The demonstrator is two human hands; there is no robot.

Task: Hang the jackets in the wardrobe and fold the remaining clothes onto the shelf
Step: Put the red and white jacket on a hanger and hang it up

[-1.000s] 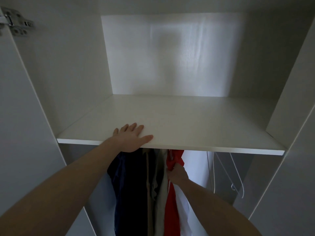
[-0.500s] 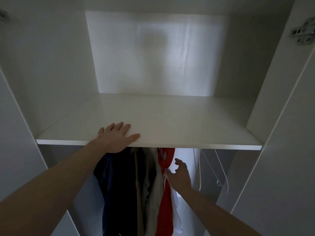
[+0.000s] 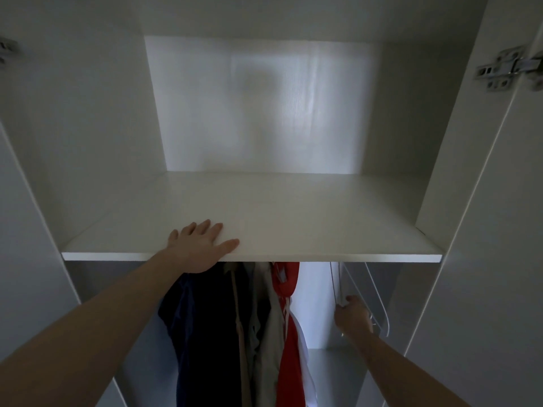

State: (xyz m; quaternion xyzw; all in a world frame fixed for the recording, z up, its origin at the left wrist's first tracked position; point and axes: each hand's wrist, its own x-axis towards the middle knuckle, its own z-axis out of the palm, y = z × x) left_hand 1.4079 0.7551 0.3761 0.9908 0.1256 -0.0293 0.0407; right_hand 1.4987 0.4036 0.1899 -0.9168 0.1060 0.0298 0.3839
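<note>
I face an open white wardrobe with a bare white shelf (image 3: pixel 293 224) at chest height. My left hand (image 3: pixel 199 245) rests flat on the shelf's front edge, fingers straight. Below the shelf hang a dark navy jacket (image 3: pixel 202 333), a beige garment (image 3: pixel 264 333) and a red and white jacket (image 3: pixel 289 333). To their right hang white empty hangers (image 3: pixel 379 295). My right hand (image 3: pixel 352 317) is under the shelf at the right, its fingers curled round the nearest white hanger (image 3: pixel 335 286).
The wardrobe's side walls and open doors flank me left and right, with a metal hinge (image 3: pixel 505 69) at the upper right and another hinge (image 3: pixel 6 51) at the upper left. The rail is hidden behind the shelf edge.
My right hand let go of the red jacket and moved right to grip a white hanger. My left hand stayed on the shelf edge. My view shifted slightly to the left.
</note>
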